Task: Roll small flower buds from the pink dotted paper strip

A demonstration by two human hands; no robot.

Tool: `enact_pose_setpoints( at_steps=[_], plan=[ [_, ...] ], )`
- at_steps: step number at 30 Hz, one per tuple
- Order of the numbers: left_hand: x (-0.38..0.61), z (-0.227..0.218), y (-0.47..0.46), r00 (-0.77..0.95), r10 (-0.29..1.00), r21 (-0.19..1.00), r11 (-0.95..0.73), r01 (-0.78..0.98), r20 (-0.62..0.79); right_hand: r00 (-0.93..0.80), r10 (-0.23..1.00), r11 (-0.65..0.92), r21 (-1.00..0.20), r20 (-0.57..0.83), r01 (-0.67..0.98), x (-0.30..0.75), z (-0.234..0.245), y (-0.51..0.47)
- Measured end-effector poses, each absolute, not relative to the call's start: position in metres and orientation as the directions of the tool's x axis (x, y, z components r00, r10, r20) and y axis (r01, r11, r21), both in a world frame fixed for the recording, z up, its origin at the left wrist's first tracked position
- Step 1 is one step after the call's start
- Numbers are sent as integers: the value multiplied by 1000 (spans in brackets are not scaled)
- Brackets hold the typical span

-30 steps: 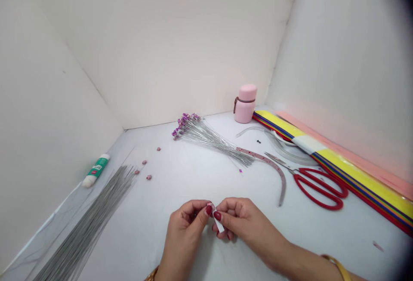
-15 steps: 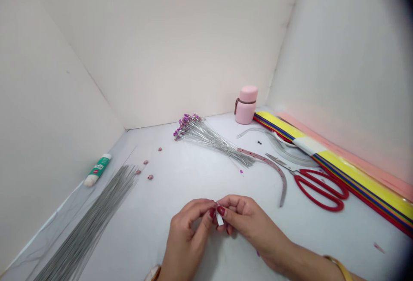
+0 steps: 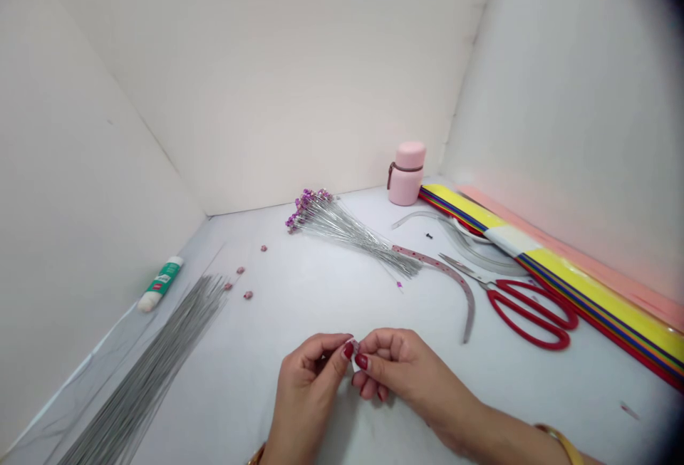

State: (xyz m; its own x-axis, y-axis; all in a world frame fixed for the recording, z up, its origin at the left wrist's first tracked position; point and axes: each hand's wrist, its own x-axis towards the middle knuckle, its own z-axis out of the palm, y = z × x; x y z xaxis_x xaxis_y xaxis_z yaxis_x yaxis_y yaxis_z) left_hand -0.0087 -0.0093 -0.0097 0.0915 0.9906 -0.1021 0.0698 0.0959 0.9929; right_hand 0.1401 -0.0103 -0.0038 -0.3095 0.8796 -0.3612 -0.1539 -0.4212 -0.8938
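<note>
At the front centre of the table, my left hand (image 3: 311, 388) pinches a tiny pale paper strip (image 3: 354, 348) between thumb and forefinger. My right hand (image 3: 409, 371) is closed on the strip's other side, thumb against forefinger, the remaining fingers curled below. Most of the strip is covered by the fingertips. Beyond the hands lie several small pink folded pieces (image 3: 248, 295), apart from one another. A bundle of silvery wire stems (image 3: 358, 241) with purple heads (image 3: 307, 205) rests further back. A pink dotted strip (image 3: 454, 279) curves from the bundle's end.
Red-handled scissors (image 3: 534, 312) lie on the right beside a long stack of coloured paper (image 3: 598, 298). A pink flask (image 3: 407, 176) stands at the back. On the left are a green glue stick (image 3: 162, 282) and bare grey wires (image 3: 152, 369). White walls enclose the table.
The strip's white end, which hung below the fingertips, is now mostly hidden. Both hands have shifted slightly, their fingertips turning around the strip.
</note>
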Motion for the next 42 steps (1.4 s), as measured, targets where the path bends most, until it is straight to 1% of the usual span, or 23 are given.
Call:
enact_pose_setpoints(
  at_steps=[5, 8, 10, 14, 17, 20, 23, 25, 27, 28, 30, 32, 34, 35, 37, 39, 40, 42],
  plan=[
    [-9, -9, -7, 3, 981, 981, 193, -6, -193, -371, 867, -421, -888, -332, -188, 139, 0, -11],
    [-6, -6, -7, 18, 970, 968, 244, -67, -243, -338, 896, -347, -928, -286, -134, 139, 1, -12],
    [-5, -4, -8, 39, 967, 962, 255, -99, -252, -305, 919, -290, -952, -249, -96, 139, 1, -12],
    [-4, -3, -9, 64, 968, 964, 247, -99, -241, -299, 931, -240, -968, -207, -75, 140, 1, -11],
    [-6, -4, -9, 92, 977, 976, 202, -85, -195, -358, 902, -297, -949, -242, -105, 141, 2, -10],
    [-7, -5, -9, 171, 977, 988, 141, -62, -128, -372, 887, -343, -930, -274, -131, 141, 2, -9],
    [-9, -3, -10, 205, 978, 999, 20, 48, -30, -365, 890, -351, -922, -273, -165, 142, 1, -9],
    [-11, 0, -12, 225, 967, 972, -157, 174, 116, -369, 891, -352, -916, -266, -190, 143, 1, -9],
    [-15, 2, -12, 301, 908, 880, -378, 288, 292, -374, 891, -352, -913, -258, -208, 144, 3, -9],
    [-16, 2, -12, 348, 867, 820, -468, 330, 356, -377, 891, -350, -912, -253, -215, 145, 3, -9],
    [-19, 2, -12, 422, 798, 716, -587, 377, 431, -381, 891, -350, -907, -247, -233, 145, 5, -9],
    [-22, 2, -11, 460, 763, 662, -634, 399, 454, -376, 894, -349, -907, -245, -238, 146, 7, -9],
    [-23, 3, -11, 479, 754, 662, -642, 388, 450, -379, 891, -346, -913, -248, -217, 147, 8, -9],
    [-23, 4, -11, 478, 763, 690, -623, 368, 435, -385, 890, -339, -920, -245, -197, 148, 9, -8],
    [-23, 6, -10, 430, 821, 790, -526, 314, 376, -410, 884, -309, -939, -226, -148, 149, 9, -8],
    [-22, 7, -8, 385, 878, 878, -400, 262, 285, -443, 874, -271, -957, -200, -103, 150, 9, -8],
    [-21, 7, -6, 387, 891, 902, -350, 252, 238, -456, 869, -256, -963, -190, -87, 151, 8, -8],
    [-21, 8, -4, 433, 884, 921, -302, 244, 175, -473, 862, -245, -967, -184, -71, 152, 6, -8]
  ],
)
